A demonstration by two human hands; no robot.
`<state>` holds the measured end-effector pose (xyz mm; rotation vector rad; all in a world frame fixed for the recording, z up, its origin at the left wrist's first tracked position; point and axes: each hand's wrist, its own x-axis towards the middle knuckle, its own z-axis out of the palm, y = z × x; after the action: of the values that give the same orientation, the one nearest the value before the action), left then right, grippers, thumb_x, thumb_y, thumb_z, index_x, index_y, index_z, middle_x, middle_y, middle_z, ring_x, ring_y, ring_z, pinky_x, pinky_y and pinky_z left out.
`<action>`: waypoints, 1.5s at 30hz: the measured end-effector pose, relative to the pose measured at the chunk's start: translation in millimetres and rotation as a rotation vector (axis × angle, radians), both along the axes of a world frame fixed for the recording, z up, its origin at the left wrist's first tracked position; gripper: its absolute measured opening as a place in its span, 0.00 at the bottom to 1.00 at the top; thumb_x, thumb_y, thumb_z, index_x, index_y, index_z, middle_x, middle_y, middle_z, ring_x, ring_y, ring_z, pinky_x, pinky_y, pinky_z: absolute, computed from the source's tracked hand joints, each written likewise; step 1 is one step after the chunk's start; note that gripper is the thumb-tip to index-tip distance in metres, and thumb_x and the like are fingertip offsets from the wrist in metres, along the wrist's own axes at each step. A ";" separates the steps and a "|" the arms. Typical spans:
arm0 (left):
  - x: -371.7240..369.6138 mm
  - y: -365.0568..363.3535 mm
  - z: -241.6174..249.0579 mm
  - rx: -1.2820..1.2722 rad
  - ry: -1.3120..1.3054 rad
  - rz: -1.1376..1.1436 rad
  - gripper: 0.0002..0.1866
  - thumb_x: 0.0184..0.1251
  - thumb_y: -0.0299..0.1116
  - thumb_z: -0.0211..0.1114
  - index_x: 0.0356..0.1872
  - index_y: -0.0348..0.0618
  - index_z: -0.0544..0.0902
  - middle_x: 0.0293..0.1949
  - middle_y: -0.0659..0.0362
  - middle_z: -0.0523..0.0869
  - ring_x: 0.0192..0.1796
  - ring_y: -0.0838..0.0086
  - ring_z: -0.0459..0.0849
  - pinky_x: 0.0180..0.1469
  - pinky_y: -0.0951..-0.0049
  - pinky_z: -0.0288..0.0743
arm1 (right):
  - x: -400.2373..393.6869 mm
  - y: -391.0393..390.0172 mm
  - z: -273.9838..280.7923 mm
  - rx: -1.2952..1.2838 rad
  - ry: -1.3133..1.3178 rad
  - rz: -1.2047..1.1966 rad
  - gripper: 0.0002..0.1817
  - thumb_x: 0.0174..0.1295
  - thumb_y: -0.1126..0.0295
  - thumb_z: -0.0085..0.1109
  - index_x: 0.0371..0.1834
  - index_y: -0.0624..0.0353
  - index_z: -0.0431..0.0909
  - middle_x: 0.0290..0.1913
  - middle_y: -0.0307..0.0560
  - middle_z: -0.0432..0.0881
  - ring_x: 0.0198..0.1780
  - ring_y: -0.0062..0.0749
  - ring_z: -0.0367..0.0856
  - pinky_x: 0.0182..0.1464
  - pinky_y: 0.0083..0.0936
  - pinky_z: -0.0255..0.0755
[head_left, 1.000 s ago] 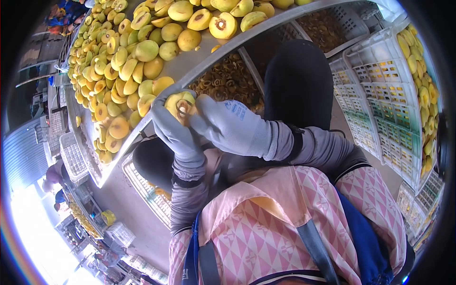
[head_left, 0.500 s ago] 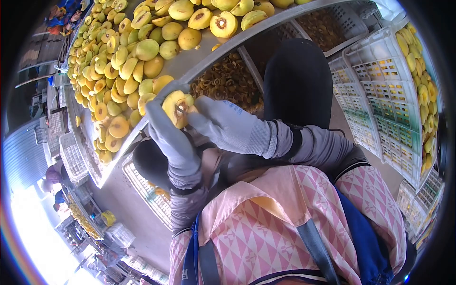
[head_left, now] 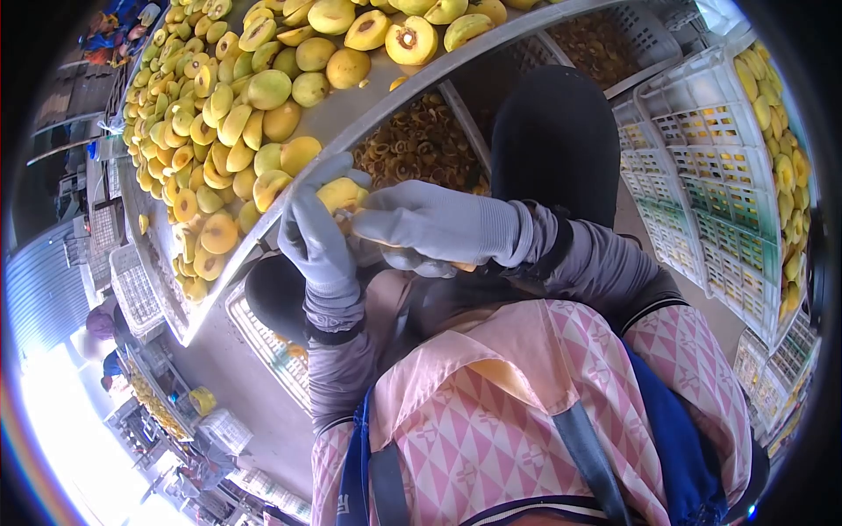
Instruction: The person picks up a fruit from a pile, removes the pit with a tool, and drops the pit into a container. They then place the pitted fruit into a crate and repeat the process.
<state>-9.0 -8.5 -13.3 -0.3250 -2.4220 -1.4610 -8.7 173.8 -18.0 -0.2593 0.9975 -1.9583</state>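
My left hand [head_left: 317, 230], in a grey glove, is closed around a yellow peach half [head_left: 340, 195]. The fruit's skin side shows, and its cut face is turned out of sight. Close against it from the right is my gloved right hand [head_left: 430, 221], its fingers curled round a small tool. Only a light-brown handle end [head_left: 467, 266] of that tool shows below the fingers; its working end is hidden. Both hands are over my lap, just off the edge of a metal table [head_left: 351, 131] heaped with peach halves [head_left: 232, 127].
Under the table edge, a bin holds brown scraps [head_left: 417, 140], with another scrap crate [head_left: 596, 53] farther right. White crates [head_left: 702, 175] of yellow fruit stand at my right. A crate [head_left: 263, 351] sits on the floor at left. Another person [head_left: 110, 351] is at the far left.
The peach half has turned, so its cut face with the hollow no longer shows. My right hand has rolled over, bringing the brown handle end into view below it.
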 end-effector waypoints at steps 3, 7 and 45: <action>0.6 3.5 4.9 0.149 -0.134 0.015 0.20 0.80 0.38 0.53 0.55 0.30 0.83 0.47 0.53 0.89 0.45 0.74 0.86 0.49 0.75 0.80 | -0.7 4.5 6.9 0.013 0.021 0.010 0.22 0.78 0.46 0.51 0.43 0.56 0.75 0.24 0.34 0.72 0.18 0.14 0.68 0.17 0.16 0.61; 4.9 -8.1 -15.6 0.099 -0.118 0.104 0.19 0.73 0.29 0.55 0.58 0.30 0.82 0.49 0.53 0.89 0.45 0.77 0.85 0.45 0.79 0.79 | 5.4 -11.9 -15.4 0.552 0.835 -0.421 0.12 0.75 0.58 0.56 0.44 0.55 0.75 0.24 0.41 0.78 0.22 0.33 0.80 0.23 0.30 0.72; -4.1 -148.4 56.8 -0.811 0.160 0.133 0.18 0.65 0.27 0.69 0.56 0.38 0.84 0.56 0.47 0.86 0.60 0.53 0.84 0.65 0.55 0.75 | 20.8 -4.9 -29.7 0.768 1.257 -0.312 0.15 0.70 0.62 0.60 0.51 0.60 0.73 0.31 0.56 0.84 0.36 0.55 0.86 0.38 0.47 0.78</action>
<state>-13.1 -156.9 43.6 -0.4110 -2.7138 -0.3214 12.1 168.9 -47.7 -0.9766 2.6054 -1.3656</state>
